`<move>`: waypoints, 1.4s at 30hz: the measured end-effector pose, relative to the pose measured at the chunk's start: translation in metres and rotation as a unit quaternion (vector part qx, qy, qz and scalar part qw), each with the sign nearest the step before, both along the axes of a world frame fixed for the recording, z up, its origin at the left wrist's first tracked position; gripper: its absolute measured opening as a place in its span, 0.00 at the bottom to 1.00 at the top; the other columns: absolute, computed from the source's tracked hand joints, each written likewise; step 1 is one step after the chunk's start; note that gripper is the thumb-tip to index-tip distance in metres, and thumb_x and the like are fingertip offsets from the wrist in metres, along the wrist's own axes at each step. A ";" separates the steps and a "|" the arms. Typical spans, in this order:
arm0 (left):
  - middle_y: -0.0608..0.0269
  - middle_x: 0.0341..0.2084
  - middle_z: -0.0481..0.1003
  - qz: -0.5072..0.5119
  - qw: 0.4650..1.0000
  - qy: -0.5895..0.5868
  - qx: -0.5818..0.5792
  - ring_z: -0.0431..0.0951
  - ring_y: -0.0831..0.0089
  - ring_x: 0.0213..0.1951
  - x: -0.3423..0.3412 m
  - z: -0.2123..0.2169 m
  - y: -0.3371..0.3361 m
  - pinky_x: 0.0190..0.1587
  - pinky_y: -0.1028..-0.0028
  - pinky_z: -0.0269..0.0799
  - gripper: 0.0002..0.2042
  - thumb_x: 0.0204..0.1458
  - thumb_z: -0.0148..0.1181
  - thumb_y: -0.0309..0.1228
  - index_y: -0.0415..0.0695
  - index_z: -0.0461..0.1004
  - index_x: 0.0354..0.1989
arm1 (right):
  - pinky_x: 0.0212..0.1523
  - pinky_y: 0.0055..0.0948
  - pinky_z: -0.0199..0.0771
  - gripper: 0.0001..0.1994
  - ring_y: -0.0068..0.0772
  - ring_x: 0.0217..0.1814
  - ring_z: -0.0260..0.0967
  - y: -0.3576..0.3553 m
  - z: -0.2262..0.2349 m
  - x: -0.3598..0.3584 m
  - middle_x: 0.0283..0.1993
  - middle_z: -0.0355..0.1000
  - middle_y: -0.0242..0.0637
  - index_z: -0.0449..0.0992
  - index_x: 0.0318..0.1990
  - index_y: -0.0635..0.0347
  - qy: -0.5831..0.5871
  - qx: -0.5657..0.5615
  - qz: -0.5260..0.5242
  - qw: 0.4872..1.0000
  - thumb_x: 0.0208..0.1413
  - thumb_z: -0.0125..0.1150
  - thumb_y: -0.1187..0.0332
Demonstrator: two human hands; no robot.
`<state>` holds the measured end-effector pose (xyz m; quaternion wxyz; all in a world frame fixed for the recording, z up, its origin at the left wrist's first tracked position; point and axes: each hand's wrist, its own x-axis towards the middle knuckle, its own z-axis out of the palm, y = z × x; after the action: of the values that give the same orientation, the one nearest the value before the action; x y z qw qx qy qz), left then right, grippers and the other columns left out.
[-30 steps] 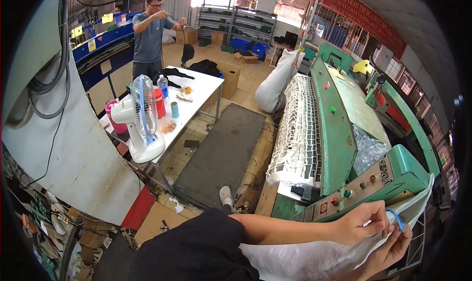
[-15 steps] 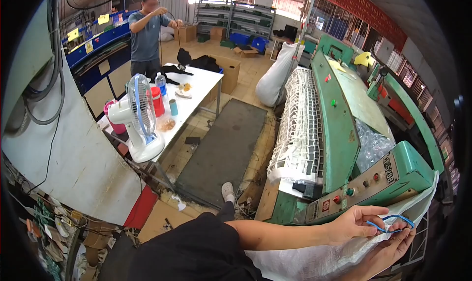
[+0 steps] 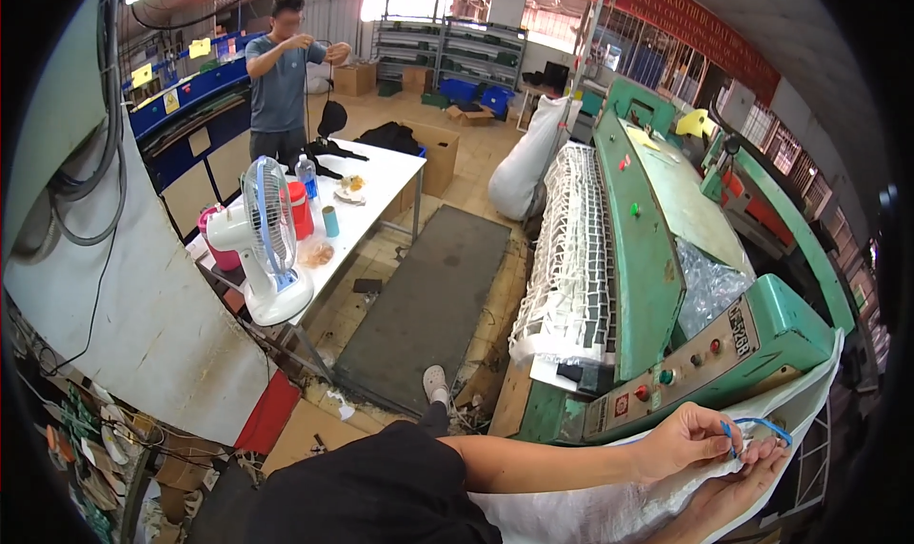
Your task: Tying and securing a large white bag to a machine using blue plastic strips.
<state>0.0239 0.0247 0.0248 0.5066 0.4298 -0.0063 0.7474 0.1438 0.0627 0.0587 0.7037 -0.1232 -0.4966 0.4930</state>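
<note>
At the near end of the green machine [image 3: 657, 258], just beside its control panel [image 3: 681, 368], a seated-looking worker's two hands are observed together over a white sack [image 3: 581, 511]. Posture cannot be confirmed. The item being handled is a narrow blue strip [image 3: 762, 421], found at the bunched upper part of the sack, arching between the hands.

Left hand [image 3: 684, 441]: thumb and fingertips clamped on the near part of the strip. Right hand [image 3: 738, 485]: fingers curled up against the bunched sack where the strip's far side comes down; whether they grip strip, sack or both, I cannot tell.

Change noted: half a second ago the left forefinger was stretched out and the near part of the strip lay slanting; that finger is now folded in and the near part stands steeper. In my judgement, this gives the left hand firmer control of the strip, with the right steadying the sack. No finished knot can be made out.

Across the aisle, a table [image 3: 386, 175] bears a white fan [image 3: 267, 235].
</note>
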 end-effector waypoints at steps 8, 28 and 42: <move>0.69 0.28 0.70 -0.013 0.999 0.037 0.036 0.65 0.86 0.23 -0.004 -0.005 -0.011 0.23 0.81 0.58 0.10 0.67 0.51 0.36 0.43 0.63 0.38 | 0.30 0.18 0.61 0.06 0.18 0.30 0.58 -0.007 -0.004 -0.002 0.32 0.63 0.28 0.68 0.46 0.64 0.039 0.005 0.163 0.986 0.65 0.54 0.72; 0.71 0.28 0.71 0.217 0.973 0.056 -0.062 0.66 0.87 0.30 0.000 -0.022 -0.036 0.32 0.83 0.61 0.03 0.64 0.55 0.24 0.38 0.73 0.39 | 0.36 0.24 0.70 0.02 0.27 0.30 0.67 -0.040 0.028 -0.012 0.30 0.73 0.36 0.77 0.38 0.66 -0.358 0.066 -0.007 0.931 0.61 0.59 0.77; 0.67 0.30 0.80 0.356 0.915 0.119 -0.149 0.77 0.85 0.33 -0.012 0.005 -0.018 0.36 0.82 0.74 0.08 0.55 0.66 0.23 0.35 0.79 0.42 | 0.40 0.32 0.66 0.08 0.41 0.36 0.66 -0.042 0.033 -0.009 0.34 0.65 0.43 0.73 0.42 0.73 -0.516 0.291 -0.190 0.783 0.55 0.56 0.82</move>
<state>0.0119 0.0063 0.0301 0.2623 0.4084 0.3190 0.8140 0.1346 0.0204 0.0917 0.4240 -0.2409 -0.8719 0.0442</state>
